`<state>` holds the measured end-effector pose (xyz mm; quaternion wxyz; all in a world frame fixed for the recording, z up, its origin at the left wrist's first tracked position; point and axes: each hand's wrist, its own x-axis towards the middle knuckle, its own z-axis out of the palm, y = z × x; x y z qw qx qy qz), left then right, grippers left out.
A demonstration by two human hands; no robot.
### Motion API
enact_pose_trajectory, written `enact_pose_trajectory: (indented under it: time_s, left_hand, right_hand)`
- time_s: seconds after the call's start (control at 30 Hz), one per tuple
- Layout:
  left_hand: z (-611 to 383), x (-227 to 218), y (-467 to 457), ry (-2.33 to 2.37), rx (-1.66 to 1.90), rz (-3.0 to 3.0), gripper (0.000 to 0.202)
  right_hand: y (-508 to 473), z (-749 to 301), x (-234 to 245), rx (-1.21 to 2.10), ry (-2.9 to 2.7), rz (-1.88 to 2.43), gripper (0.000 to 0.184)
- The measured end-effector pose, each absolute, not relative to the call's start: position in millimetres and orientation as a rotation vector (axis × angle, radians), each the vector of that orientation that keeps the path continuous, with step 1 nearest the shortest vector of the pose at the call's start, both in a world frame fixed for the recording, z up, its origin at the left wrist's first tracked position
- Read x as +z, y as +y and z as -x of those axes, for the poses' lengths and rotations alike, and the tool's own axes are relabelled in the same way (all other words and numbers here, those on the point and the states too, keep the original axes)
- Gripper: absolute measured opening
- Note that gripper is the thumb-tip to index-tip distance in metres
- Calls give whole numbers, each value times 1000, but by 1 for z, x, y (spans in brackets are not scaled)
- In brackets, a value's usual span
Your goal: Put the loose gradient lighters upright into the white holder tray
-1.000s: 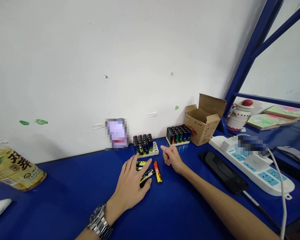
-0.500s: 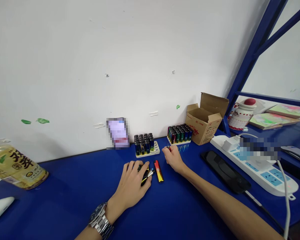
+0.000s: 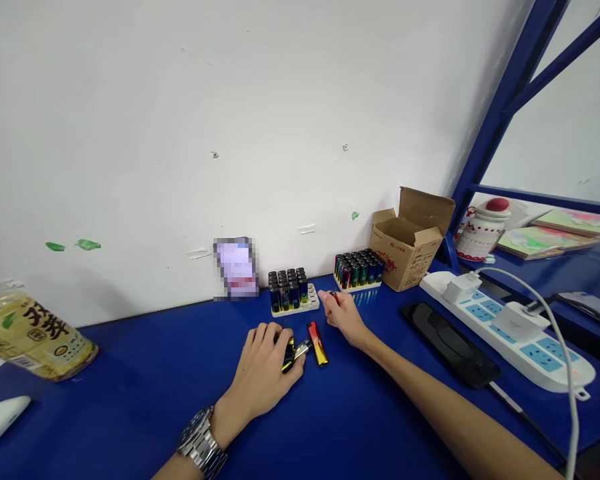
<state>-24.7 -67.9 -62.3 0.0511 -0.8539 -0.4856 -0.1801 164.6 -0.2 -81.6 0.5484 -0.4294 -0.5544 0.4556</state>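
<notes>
Head view shows the right hand [image 3: 345,315] with fingers pinching a lighter [image 3: 335,298], and the left hand [image 3: 266,360] curved over yellow-and-black lighters [image 3: 289,359], its grip impossible to tell.

I can see room for a hand over the front of the worktop [image 3: 350,433], between the forearms [image 3: 430,393], as far as the red-and-yellow lighter [image 3: 318,344] lying between left hand [image 3: 266,360] and right hand [image 3: 344,315]. Behind, left rack [image 3: 298,309] and right rack [image 3: 359,287] leave one narrow lane, the right hand at its mouth; the box [image 3: 405,257] crowds the far end.
</notes>
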Motion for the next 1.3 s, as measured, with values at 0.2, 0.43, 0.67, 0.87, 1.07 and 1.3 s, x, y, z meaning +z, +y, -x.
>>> enact_pose_trajectory:
  time_s: [0.2, 0.43, 0.67, 0.87, 1.07, 1.3]
  left_hand:
    - [26, -62, -68, -1480, -551, 2627, 25]
    - [27, -65, -67, -1446, -650, 2669, 28]
    - [29, -72, -65, -1412, -877, 2670, 32]
    - [32, -73, -63, -1259, -931, 2440, 33]
    - [36, -71, -64, -1074, -994, 2366, 39]
    - [35, -70, -66, -1102, -1212, 2404, 24]
  right_hand:
    - [7, -169, -83, 880, -1390, 986, 44]
    - [10, -165, -81, 725, -1515, 984, 30]
    - [8, -164, -77, 557, -1692, 1042, 17]
    - [4, -162, -68, 255, -1916, 1207, 19]
    - [-1, -159, -60, 119, -2055, 1426, 15]
    - [-11, -150, -52, 7, -2141, 1539, 16]
